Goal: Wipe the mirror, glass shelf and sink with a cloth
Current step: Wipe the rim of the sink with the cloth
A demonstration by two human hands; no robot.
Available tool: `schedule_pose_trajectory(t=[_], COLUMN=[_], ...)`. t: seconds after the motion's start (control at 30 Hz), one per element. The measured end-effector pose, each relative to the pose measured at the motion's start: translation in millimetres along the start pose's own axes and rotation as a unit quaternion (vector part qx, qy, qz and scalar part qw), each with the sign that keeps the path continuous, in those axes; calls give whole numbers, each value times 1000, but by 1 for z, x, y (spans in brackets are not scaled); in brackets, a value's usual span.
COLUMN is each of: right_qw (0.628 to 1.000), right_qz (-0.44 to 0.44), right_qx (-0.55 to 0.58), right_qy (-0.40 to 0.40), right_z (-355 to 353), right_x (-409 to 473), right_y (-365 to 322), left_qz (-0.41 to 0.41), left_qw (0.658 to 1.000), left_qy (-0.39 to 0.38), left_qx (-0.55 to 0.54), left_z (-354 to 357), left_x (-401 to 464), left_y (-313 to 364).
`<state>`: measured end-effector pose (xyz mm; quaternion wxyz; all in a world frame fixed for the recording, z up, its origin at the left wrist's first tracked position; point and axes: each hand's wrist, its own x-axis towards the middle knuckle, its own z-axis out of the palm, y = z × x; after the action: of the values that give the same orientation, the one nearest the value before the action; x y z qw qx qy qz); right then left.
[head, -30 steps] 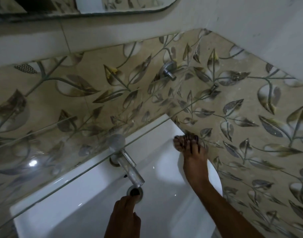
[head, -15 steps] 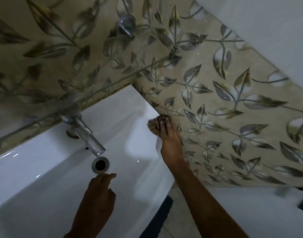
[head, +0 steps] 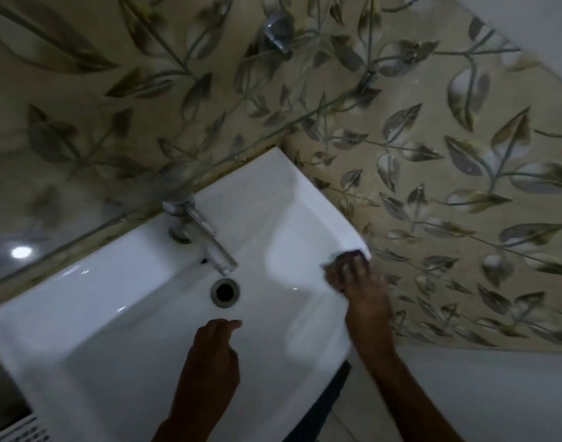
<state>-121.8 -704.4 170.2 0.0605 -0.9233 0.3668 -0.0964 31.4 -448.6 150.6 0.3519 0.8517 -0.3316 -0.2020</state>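
A: Where's the cloth (head: 332, 266)?
B: Under the right hand (head: 357, 287), pressed by its fingers (head: 353, 266) on the sink (head: 113, 330)'s right rim; blurred, grip can't be told.
A: Counts?
B: One sink, one tap (head: 206, 237), one drain (head: 225, 291), two hands.
A: The left hand (head: 209, 365)?
B: Over the basin, loosely curled, forefinger out, holding nothing

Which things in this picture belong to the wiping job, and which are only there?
For the job:
- sink
- cloth, barely visible under the right hand, on the sink's right rim
- glass shelf

Only there:
- tap
- drain
- leaf-patterned tiles
- left hand, holding nothing
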Motion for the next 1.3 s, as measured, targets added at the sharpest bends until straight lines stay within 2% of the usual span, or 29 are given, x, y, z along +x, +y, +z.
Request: schedule_pose_trajectory(t=[0.17, 0.3, 0.37, 0.43, 0.5, 0.57, 0.63, 0.67, 0.73, 0.8, 0.83, 0.9, 0.97, 1.03, 1.1, 1.3], right_qw=[993, 988, 978, 951, 937, 904, 873, 876, 901, 895, 888, 838, 822, 767, 742, 765], right_qz=[-73, -71, -22, -34, -95, -190, -232, -218, -138, 12, 98, 256, 308, 368, 385, 269], right_qx=[88, 135, 200, 302, 329, 365, 400, 401, 399, 441, 442, 469, 466, 518, 545, 565], right_qy=[-11, 14, 47, 64, 63, 117, 154, 155, 100, 64, 74, 111, 109, 89, 60, -150], right_z=[22, 46, 57, 57, 49, 48, 53, 56, 59, 60, 66, 70, 73, 66, 68, 85], right_x=[128, 188, 186, 172, 153, 134, 102, 84, 60, 61, 67, 81, 83, 73, 54, -14], right_y=[-32, -95, -128, -172, -209, -233, -240, -236, -218, -204, -199, -204, -222, -244, -257, -302], left_qz=[-44, -107, -105, -101, -113, -113, -109, -107, -97, -94, -100, -120, -138, -143, -133, -127], left_qw=[997, 989, 987, 987, 986, 986, 986, 986, 987, 987, 986, 984, 980, 978, 979, 980], left_qy=[55, 91, 110, 116, 115, 117, 122, 124, 126, 124, 125, 127, 135, 142, 147, 154], left_qx=[-6, -48, -42, -40, -45, -40, -38, -38, -37, -34, -35, -40, -49, -55, -52, -26], left_z=[-20, -36, -44, -50, -55, -56, -57, -58, -64, -69, -70, -72, -73, -74, -75, -76], left_x=[-2, 1, 1, 0, 0, 0, -1, -2, -6, -10, -11, -16, -19, -22, -25, -27], left_y=[-13, -17, -19, -22, -24, -24, -24, -25, -27, -33, -36, -42, -46, -48, -47, -56])
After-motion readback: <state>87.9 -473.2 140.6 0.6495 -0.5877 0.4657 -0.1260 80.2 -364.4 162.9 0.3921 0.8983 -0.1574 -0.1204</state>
